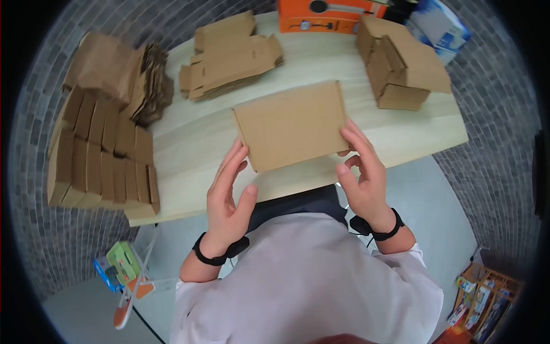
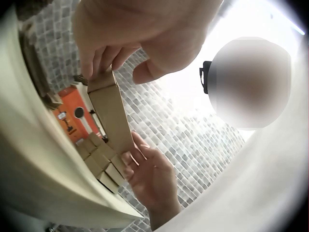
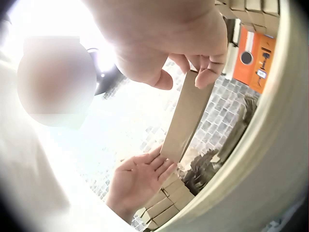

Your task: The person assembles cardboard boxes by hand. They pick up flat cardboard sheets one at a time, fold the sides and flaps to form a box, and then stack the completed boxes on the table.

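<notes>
Shallow rectangular brown cardboard box (image 1: 292,126): assembled, lid panel closed. Broad face smooth, plain, no print seen; corners squared, thin seams visible along both short ends. Long side wall narrow and flat in both wrist views.

Position: raised above the pale wood-look worktop (image 1: 195,143), held between left grip (image 1: 229,198) and right grip (image 1: 364,178), fingers touching the short ends. Pose: broad face uppermost in the head view, long edges running roughly left to right, slightly slanted, right end farther from the body than left.
</notes>
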`<state>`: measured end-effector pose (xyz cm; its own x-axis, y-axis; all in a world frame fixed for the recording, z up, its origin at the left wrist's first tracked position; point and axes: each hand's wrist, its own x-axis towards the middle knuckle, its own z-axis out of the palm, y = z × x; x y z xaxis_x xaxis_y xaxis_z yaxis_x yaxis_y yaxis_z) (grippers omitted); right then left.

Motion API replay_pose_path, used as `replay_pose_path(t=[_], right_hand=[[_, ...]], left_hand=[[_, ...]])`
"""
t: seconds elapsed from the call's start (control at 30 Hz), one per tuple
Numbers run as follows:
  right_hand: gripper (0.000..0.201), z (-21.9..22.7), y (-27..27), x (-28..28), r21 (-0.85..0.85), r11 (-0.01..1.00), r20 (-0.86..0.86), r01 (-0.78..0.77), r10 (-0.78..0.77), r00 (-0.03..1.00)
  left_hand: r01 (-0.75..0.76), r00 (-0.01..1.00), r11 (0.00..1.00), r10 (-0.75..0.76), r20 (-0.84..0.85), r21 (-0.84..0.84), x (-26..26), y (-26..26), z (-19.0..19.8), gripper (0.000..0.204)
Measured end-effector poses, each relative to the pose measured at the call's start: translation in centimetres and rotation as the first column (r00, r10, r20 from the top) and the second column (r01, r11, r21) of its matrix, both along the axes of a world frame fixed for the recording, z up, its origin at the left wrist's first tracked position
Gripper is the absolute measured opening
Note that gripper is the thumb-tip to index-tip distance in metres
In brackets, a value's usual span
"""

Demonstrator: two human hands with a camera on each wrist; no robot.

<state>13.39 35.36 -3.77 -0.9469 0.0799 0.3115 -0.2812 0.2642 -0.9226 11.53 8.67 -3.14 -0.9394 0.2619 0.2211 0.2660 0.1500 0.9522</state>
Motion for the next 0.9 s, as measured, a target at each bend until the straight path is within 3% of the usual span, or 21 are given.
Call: replay_pose_path(t=[0.07, 0.1, 0.17, 0.23, 0.37, 0.4, 0.43, 0.47, 0.53, 0.6, 0.67, 0.8, 0.87, 0.9], right_hand=[[0.053, 1.9, 1.9, 0.7, 0.153, 0.98, -0.241, 0.126, -0.087, 0.967], [0.051, 2.9, 2.9, 0.6, 0.118, 0.972, -0.305, 0.202, -0.158, 0.939], [0.048, 5.1, 6.6, -0.5, 0.255, 0.868, -0.499, 0.425, -0.258, 0.827], [0.049, 8.3, 8.8, -2.4, 0.087, 0.895, -0.517, 0.436, -0.334, 0.788], [0.044, 13.5, 15.7, -6.7, 0.209, 0.825, -0.416, 0.525, -0.411, 0.811], [0.044, 14.2, 17.7, -8.1, 0.211, 0.821, -0.426, 0.531, -0.412, 0.806], [0.044, 14.7, 19.6, -9.7, 0.267, 0.811, -0.321, 0.52, -0.434, 0.842], [0.044, 15.0, 20.9, -11.2, 0.32, 0.804, -0.206, 0.501, -0.457, 0.865], [0.041, 14.8, 22.1, -13.8, 0.334, 0.818, -0.169, 0.467, -0.436, 0.884], [0.039, 14.1, 23.0, -16.4, 0.346, 0.831, -0.127, 0.436, -0.419, 0.899], [0.039, 13.5, 24.1, -19.0, 0.47, 0.812, -0.016, 0.347, -0.386, 0.923], [0.038, 10.8, 26.8, -24.0, 0.499, 0.792, -0.083, 0.351, -0.359, 0.929], [0.037, 10.0, 27.5, -25.6, 0.482, 0.807, -0.02, 0.342, -0.38, 0.925], [0.033, 10.0, 27.4, -25.6, 0.483, 0.81, 0.03, 0.332, -0.394, 0.918]], left_hand=[[0.099, 0.95, 0.992, -0.118, -0.291, -0.077, -1.8, 2.0, 2.6, 0.061], [0.136, 0.929, 0.99, -0.144, -0.341, -0.049, -2.8, 3.4, 4.0, 0.062], [0.237, 0.874, 0.971, -0.232, -0.427, -0.041, -5.6, 6.9, 6.9, 0.064], [0.346, 0.833, 0.938, -0.312, -0.457, -0.008, -8.8, 11.1, 8.3, 0.064], [0.439, 0.858, 0.892, -0.381, -0.345, 0.106, -15.0, 19.2, 10.8, 0.061], [0.479, 0.872, 0.864, -0.448, -0.197, 0.157, -16.4, 20.6, 11.2, 0.055], [0.51, 0.857, 0.834, -0.512, -0.047, 0.212, -17.7, 21.7, 11.6, 0.05], [0.515, 0.855, 0.831, -0.516, -0.053, 0.212, -18.7, 22.5, 11.8, 0.05], [0.441, 0.881, 0.869, -0.467, 0.073, 0.224, -20.8, 23.9, 11.8, 0.04], [0.442, 0.881, 0.86, -0.47, 0.059, 0.256, -22.8, 24.8, 11.1, 0.036], [0.355, 0.911, 0.906, -0.391, 0.129, 0.232, -23.8, 25.7, 10.9, 0.035], [0.482, 0.865, 0.864, -0.495, 0.082, 0.143, -28.2, 27.4, 8.3, 0.03], [0.439, 0.894, 0.876, -0.449, 0.006, 0.199, -27.9, 28.1, 7.7, 0.029], [0.396, 0.906, 0.904, -0.413, 0.093, 0.163, -28.0, 28.3, 7.3, 0.033]])
